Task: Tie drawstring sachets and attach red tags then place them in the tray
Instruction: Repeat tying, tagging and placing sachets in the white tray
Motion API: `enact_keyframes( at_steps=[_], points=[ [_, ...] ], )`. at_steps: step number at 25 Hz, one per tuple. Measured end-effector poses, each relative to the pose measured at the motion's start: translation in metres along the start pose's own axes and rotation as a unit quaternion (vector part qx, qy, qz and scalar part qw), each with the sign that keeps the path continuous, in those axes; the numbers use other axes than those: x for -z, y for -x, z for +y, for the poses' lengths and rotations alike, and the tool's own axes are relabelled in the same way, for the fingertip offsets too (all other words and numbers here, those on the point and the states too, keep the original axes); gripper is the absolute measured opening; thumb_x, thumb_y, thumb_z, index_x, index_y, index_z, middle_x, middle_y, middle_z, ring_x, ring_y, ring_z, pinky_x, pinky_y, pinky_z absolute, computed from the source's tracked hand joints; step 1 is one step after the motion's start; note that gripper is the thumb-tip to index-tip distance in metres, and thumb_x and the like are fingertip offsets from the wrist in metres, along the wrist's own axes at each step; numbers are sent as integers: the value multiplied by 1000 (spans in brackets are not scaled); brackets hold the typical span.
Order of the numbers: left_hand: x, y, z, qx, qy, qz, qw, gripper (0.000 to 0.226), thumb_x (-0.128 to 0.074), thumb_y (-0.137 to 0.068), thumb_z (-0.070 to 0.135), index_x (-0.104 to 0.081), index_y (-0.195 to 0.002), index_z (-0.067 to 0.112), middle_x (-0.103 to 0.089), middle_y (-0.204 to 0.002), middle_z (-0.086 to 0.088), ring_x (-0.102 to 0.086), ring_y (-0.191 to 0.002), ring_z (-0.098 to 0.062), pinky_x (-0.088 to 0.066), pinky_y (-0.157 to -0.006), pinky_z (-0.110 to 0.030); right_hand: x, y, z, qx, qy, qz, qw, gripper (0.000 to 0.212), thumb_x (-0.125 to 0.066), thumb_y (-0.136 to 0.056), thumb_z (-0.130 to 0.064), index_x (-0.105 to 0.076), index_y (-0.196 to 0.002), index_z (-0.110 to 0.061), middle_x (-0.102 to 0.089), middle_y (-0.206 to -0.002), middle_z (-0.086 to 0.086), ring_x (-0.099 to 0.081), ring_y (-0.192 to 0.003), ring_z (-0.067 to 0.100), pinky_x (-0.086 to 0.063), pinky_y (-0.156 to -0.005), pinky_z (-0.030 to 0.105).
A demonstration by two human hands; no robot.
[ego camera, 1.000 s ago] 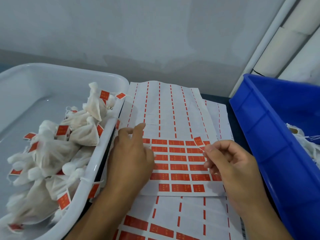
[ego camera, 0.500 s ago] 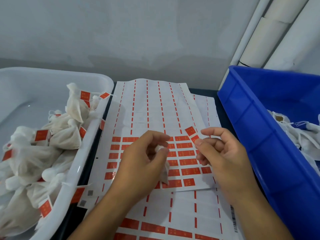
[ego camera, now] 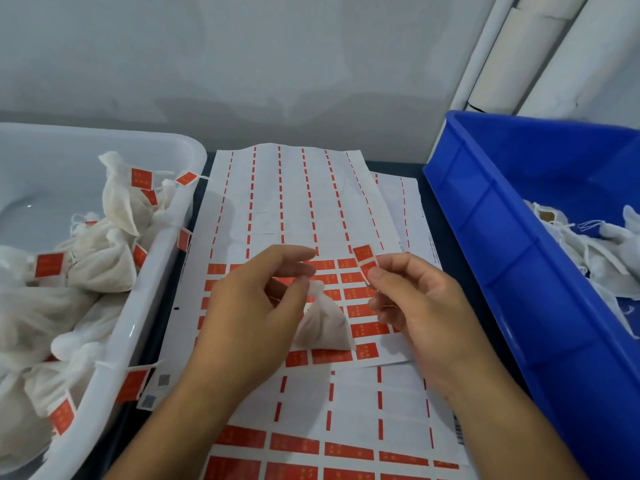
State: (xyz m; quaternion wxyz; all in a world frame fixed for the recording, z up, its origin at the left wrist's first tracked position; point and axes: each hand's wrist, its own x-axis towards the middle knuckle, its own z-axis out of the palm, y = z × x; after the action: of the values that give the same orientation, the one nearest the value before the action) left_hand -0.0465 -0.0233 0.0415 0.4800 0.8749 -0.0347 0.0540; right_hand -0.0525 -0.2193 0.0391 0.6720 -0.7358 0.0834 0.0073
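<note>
My left hand (ego camera: 252, 306) pinches the gathered neck of a small white sachet (ego camera: 323, 323) that hangs just above the sticker sheet (ego camera: 304, 209). Close to its right, my right hand (ego camera: 419, 306) pinches a peeled red tag (ego camera: 364, 258) between thumb and forefinger; the tag stands up above the fingertips, a little right of the sachet's neck. The white tray (ego camera: 162, 271) at the left holds several tied sachets with red tags.
A blue bin (ego camera: 519, 271) at the right holds several untied white sachets (ego camera: 602, 251). A second sticker sheet (ego camera: 329, 427) lies nearer me under my forearms. A grey wall and white pipes stand behind the table.
My left hand left the sheet and lifted a sachet by its neck. My right hand peeled the red tag off and brought it toward the sachet. The camera turned right.
</note>
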Motion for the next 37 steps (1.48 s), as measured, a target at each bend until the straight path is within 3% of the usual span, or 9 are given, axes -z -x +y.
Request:
enact_keyframes(
  at_steps=[4, 8, 11, 14, 17, 21, 26, 30, 37],
  points=[
    [0, -1, 1, 98, 235, -35, 966, 16, -72, -88, 28, -73, -100, 39, -75, -96, 19, -73, -84, -5, -57, -64, -16, -1, 2, -2, 3, 37, -82, 996, 10, -66, -87, -49, -72, -90, -42, -75, -106, -20, -74, -95, 6, -63, -82, 31],
    [7, 1, 7, 87, 330, -64, 938, 28, -76, -69, 35, -74, -97, 35, -75, -100, 6, -74, -80, -18, -58, -70, -25, 0, 6, -3, 129, 111, -217, 961, 5, -72, -92, -30, -74, -88, -32, -63, -133, -24, -67, -113, 9, -59, -89, 29],
    [10, 3, 9, 61, 348, -103, 930, 29, -77, -72, 30, -73, -101, 30, -74, -108, 4, -74, -87, -17, -57, -71, -25, -4, 9, 2, 167, 142, -257, 941, 5, -72, -91, -21, -75, -93, -23, -72, -115, -14, -71, -101, 21, -61, -82, 36],
    [11, 4, 9, 40, 355, -113, 927, 27, -76, -75, 26, -73, -102, 26, -74, -109, 1, -74, -92, -19, -58, -71, -24, -9, 11, 4, 162, 101, -258, 947, 7, -72, -92, -14, -76, -97, -17, -75, -99, -7, -73, -92, 26, -62, -79, 45],
    [10, 4, 10, 33, 354, -97, 930, 25, -77, -75, 30, -73, -99, 26, -74, -106, 2, -74, -88, -17, -56, -67, -22, -10, 13, 0, 168, 61, -251, 951, 4, -72, -91, -21, -76, -92, -22, -75, -97, -8, -73, -87, 25, -61, -70, 37],
    [8, 3, 11, 49, 351, -54, 934, 29, -80, -69, 39, -73, -94, 27, -74, -101, 2, -73, -82, -17, -56, -67, -24, -9, 14, -2, 163, 63, -228, 958, 11, -72, -87, -31, -77, -92, -23, -73, -102, -6, -69, -92, 29, -60, -78, 54],
    [9, 1, 11, 89, 388, -71, 915, 32, -81, -62, 31, -75, -93, 24, -73, -95, -1, -70, -70, -17, -54, -60, -20, 1, 11, -7, 145, 140, -262, 944, 5, -73, -90, -30, -76, -93, -28, -73, -110, -13, -69, -98, 19, -60, -85, 48],
    [8, 3, 12, 91, 370, -92, 920, 35, -80, -59, 36, -75, -93, 30, -74, -101, 2, -70, -77, -14, -55, -70, -28, 5, 11, -13, 135, 80, -262, 952, 6, -72, -89, -27, -77, -92, -25, -75, -102, -4, -70, -88, 18, -57, -70, 25],
    [4, 4, 12, 64, 376, -90, 920, 18, -81, -79, 36, -75, -95, 30, -73, -100, 1, -71, -78, -16, -56, -68, -24, 1, 14, -14, 115, 20, -260, 959, 5, -74, -88, -19, -78, -92, -18, -75, -85, 1, -71, -75, 17, -57, -67, 27]
  ],
)
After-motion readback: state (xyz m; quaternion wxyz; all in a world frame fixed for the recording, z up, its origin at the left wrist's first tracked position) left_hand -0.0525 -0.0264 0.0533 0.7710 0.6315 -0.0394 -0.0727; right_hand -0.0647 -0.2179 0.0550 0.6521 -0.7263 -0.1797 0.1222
